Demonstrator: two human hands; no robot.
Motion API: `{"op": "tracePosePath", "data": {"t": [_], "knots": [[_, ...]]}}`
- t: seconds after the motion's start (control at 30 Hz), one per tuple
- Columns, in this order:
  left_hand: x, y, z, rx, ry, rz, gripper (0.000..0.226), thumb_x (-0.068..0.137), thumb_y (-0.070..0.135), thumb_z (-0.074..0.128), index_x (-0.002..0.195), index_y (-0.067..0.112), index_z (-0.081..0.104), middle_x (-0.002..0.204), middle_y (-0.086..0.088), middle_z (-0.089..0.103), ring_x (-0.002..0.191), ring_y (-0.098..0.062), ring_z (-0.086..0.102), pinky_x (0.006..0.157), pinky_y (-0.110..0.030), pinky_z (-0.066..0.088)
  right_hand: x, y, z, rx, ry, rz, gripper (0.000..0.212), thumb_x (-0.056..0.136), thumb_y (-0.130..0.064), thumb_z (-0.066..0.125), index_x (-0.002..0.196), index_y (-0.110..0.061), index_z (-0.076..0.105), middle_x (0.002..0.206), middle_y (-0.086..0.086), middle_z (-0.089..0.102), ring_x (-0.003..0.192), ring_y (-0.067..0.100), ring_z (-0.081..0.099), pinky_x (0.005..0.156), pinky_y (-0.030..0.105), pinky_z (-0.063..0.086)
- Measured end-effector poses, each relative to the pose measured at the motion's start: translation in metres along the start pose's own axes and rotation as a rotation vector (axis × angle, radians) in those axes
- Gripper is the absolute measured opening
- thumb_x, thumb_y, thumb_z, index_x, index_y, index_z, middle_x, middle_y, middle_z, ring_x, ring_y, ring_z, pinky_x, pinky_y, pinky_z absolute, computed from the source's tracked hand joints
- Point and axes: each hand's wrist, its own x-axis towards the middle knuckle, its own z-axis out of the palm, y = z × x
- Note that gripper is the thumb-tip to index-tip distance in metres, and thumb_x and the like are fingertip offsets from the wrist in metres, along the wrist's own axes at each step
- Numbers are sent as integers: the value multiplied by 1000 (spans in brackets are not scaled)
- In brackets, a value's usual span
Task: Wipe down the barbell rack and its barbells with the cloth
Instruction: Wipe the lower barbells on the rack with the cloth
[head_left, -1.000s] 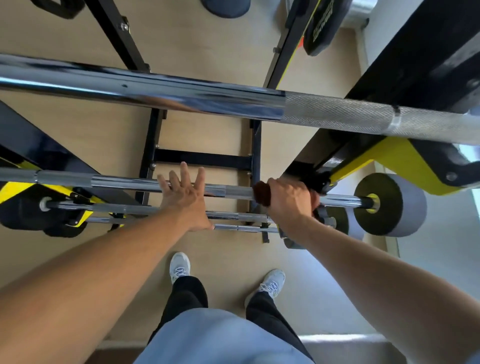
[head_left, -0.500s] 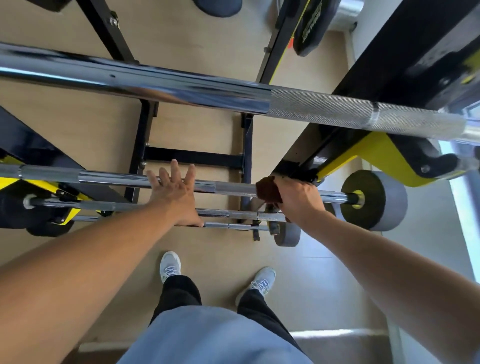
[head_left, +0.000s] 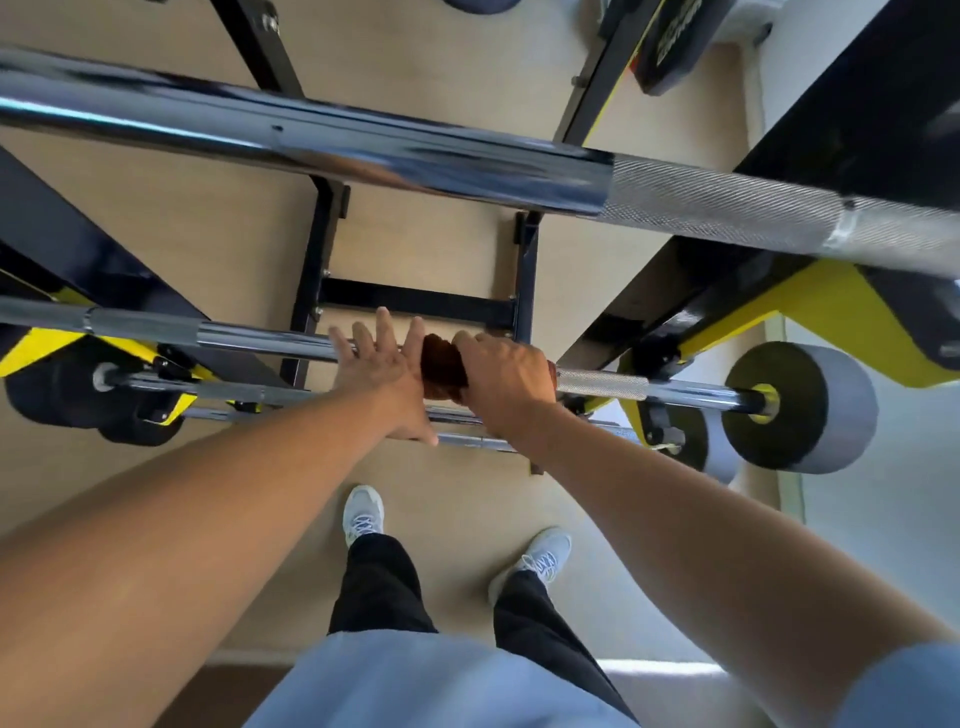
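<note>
A black and yellow barbell rack (head_left: 810, 306) holds several chrome barbells, one above another. The nearest, thick barbell (head_left: 363, 150) crosses the top of the view. Below it a thinner barbell (head_left: 171, 330) runs left to right, ending in a grey weight (head_left: 800, 408). My right hand (head_left: 506, 382) grips a dark brown cloth (head_left: 441, 366) wrapped round this bar near its middle. My left hand (head_left: 376, 371) rests flat on the same bar with straight fingers, touching the cloth's left side. Lower barbells (head_left: 218, 392) lie mostly hidden under my arms.
The rack's black base frame (head_left: 415, 304) stands on a beige wood floor. Black weights (head_left: 78, 400) sit at the left ends of the lower bars. A black plate (head_left: 675, 47) hangs at the upper right. My two white shoes (head_left: 363, 514) stand close to the rack.
My right hand has slid the cloth leftward along the thinner bar until it meets my left hand. The left hand stays flat on the bar.
</note>
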Motion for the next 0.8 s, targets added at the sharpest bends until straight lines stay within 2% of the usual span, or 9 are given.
{"op": "tracePosePath", "data": {"t": [0.1,0.2,0.27,0.4,0.53,0.67,0.73,0.8], "knots": [[-2,-1,-2,-19,-6,11,149,64,80,72,153,16,-30,161,-27,-23,150,-50,-7,118,-68,1,-27,50,-7,-14,-38,71,33,88,-32,72,115,-27,53,89,-4,65,80,20,65,68,34,48],[-3,1,-2,-8,1,3,150,64,80,71,153,15,-30,161,-28,-22,150,-51,-6,118,-68,1,-60,105,-15,-60,13,157,38,88,-22,74,122,-27,57,96,-3,70,87,20,69,77,37,57],[-2,1,-1,-7,16,1,150,64,81,70,152,14,-30,161,-29,-22,150,-51,-6,118,-68,2,-67,121,-14,-87,53,164,43,86,-17,75,126,-23,60,103,0,73,93,23,71,83,38,58],[-1,2,2,-17,37,1,151,64,82,69,151,13,-33,159,-31,-25,149,-53,-6,118,-69,2,-59,107,-7,-99,36,251,42,83,-20,78,122,-24,62,102,-3,71,90,20,68,82,36,53],[0,3,4,-18,57,-1,152,64,82,70,150,13,-34,158,-32,-26,149,-54,-4,118,-68,3,-50,83,-5,-47,34,286,31,82,-23,77,109,-24,61,94,-4,67,88,20,64,86,38,51],[0,1,8,-30,79,20,149,65,80,71,153,15,-30,160,-31,-24,149,-53,-1,118,-69,3,-23,17,-2,20,-22,145,43,85,-26,76,122,-22,55,107,-3,65,99,20,62,96,40,45],[-1,0,8,-33,72,26,146,66,79,71,155,16,-27,161,-28,-23,150,-52,-2,118,-68,2,-14,-8,2,3,-3,89,47,83,-37,76,122,-21,54,112,-1,63,106,23,59,98,41,42],[-3,-3,5,-43,54,33,144,66,76,73,156,18,-24,162,-26,-22,150,-51,-4,118,-68,0,-13,-11,1,15,-36,57,61,80,-49,77,128,-21,52,119,0,62,113,25,57,101,43,40]]}}
